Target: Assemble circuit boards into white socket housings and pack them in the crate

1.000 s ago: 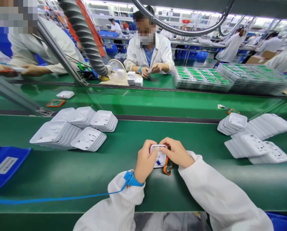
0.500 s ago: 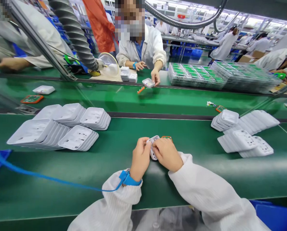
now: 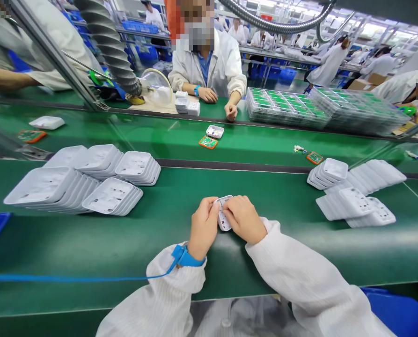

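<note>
A small white plastic housing [image 3: 224, 222], hollow side up with dark slots inside, sits between my hands above the green work surface. My left hand [image 3: 204, 225] is closed on its left edge, thumb along the rim. At its right side, my right hand [image 3: 245, 219] has bent fingers over the opening and rim. Those fingertips reach inside; whether they pinch a small part is hidden. A blue wrist strap [image 3: 185, 257] with a cord circles my left wrist.
Nested white housings [image 3: 112, 196] stand at left, and more stacked white covers [image 3: 356, 203] at right. Beyond a dark rail, the green belt [image 3: 159, 140] carries a housing [image 3: 215, 131] and an orange-edged circuit board [image 3: 208, 142]. A co-worker's hand [image 3: 231, 112] is behind them.
The co-worker opposite has let go of a housing, which lies on the belt beside a board. Items on the belt have shifted left. The orange-edged board behind my right hand no longer shows.
</note>
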`<state>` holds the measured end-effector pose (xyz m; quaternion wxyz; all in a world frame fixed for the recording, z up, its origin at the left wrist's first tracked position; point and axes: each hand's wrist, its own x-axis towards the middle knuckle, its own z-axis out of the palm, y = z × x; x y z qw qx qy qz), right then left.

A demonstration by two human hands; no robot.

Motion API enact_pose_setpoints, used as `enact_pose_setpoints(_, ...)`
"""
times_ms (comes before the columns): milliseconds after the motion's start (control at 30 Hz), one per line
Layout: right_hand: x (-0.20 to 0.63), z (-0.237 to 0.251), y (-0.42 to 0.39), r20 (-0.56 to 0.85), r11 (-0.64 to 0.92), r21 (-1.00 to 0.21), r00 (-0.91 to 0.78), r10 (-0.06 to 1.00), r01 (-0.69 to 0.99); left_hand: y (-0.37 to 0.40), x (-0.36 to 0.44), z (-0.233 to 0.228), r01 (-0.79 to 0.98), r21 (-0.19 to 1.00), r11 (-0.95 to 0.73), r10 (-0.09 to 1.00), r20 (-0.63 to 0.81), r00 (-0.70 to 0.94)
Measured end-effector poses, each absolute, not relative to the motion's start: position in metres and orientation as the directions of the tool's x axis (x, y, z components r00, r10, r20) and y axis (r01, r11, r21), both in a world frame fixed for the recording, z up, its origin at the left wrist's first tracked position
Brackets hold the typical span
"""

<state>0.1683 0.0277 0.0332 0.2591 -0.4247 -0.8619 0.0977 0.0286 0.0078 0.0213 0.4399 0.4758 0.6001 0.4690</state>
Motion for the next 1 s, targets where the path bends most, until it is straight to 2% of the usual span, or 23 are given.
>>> enact_pose_setpoints(333, 0.162, 0.023, 0.026, 0.337, 0.668, -0.246, -0.584, 0.739, 0.703, 0.006, 0.030, 0.017, 0.210, 0.968, 0.139, 0.972, -0.094, -0.214)
enact_pose_setpoints(433, 0.164, 0.016, 0.028, 0.307, 0.673, -0.288, -0.600, 0.739, 0.681, 0.007, 0.027, 0.014, 0.232, 0.962, 0.142, 0.976, -0.097, -0.194)
enact_pose_setpoints(533, 0.171, 0.016, 0.027, 0.303, 0.638, -0.357, -0.561, 0.770, 0.682, 0.011, 0.020, 0.011, 0.174, 0.976, 0.133, 0.982, -0.106, -0.158)
enact_pose_setpoints(633, 0.181, 0.018, 0.022, 0.321, 0.605, -0.322, -0.517, 0.793, 0.728, 0.014, 0.015, 0.012, 0.141, 0.982, 0.123, 0.983, -0.100, -0.156)
enact_pose_setpoints(733, 0.187, 0.019, 0.019, 0.333, 0.619, -0.262, -0.533, 0.778, 0.740, 0.014, 0.013, 0.020, 0.206, 0.975, 0.088, 0.993, -0.070, -0.093)
enact_pose_setpoints(833, 0.189, 0.020, 0.021, 0.325, 0.632, -0.254, -0.551, 0.769, 0.732, 0.013, 0.013, 0.031, 0.309, 0.950, 0.048, 0.999, -0.051, 0.003)
enact_pose_setpoints(1000, 0.189, 0.026, 0.030, 0.294, 0.464, -0.307, -0.380, 0.877, 0.831, 0.014, 0.011, 0.044, 0.382, 0.924, -0.002, 0.993, -0.044, 0.113)
